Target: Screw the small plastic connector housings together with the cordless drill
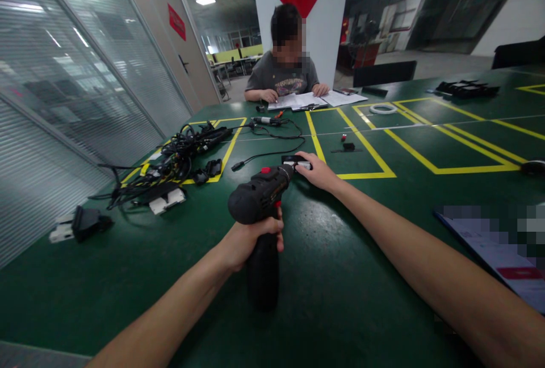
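My left hand (251, 240) is closed round the grip of a black cordless drill (259, 200), which points away from me over the green table (323, 277). The drill's nose sits at a small black and white part (293, 162) lying on the table. My right hand (317, 172) reaches across and rests on that part, its fingers pressed on it to hold it down.
A tangle of black cables and plugs (179, 158) lies at the left, with a black adapter (83, 223) nearer the edge. Yellow tape lines (361, 141) mark boxes on the table. A person (285, 67) sits at the far side over papers (298, 101). Documents (502, 254) lie at right.
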Demonstrator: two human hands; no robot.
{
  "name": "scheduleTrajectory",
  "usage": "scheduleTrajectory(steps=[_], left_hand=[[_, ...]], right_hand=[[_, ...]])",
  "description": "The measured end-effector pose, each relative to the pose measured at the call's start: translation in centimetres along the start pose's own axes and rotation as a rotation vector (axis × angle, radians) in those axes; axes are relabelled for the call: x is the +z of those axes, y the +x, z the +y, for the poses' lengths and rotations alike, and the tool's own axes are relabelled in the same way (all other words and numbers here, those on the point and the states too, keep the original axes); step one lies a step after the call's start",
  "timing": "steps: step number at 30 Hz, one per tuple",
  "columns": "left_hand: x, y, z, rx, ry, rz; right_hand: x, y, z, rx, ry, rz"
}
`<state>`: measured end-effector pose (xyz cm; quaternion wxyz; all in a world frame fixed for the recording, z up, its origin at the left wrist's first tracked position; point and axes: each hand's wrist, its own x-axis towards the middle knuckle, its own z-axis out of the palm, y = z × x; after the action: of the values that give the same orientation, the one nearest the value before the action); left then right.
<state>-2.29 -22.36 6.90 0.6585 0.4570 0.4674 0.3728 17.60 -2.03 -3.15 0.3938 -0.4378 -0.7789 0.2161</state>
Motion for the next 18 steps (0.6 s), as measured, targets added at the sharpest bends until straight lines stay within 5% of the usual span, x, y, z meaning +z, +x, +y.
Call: scheduleTrajectory(steps=[18], left_hand=[[-0.14,0.09,-0.07,-0.006,-0.010,-0.018]], right_hand=[[0.04,0.03,0.12,0.001,-0.001,-0.002]])
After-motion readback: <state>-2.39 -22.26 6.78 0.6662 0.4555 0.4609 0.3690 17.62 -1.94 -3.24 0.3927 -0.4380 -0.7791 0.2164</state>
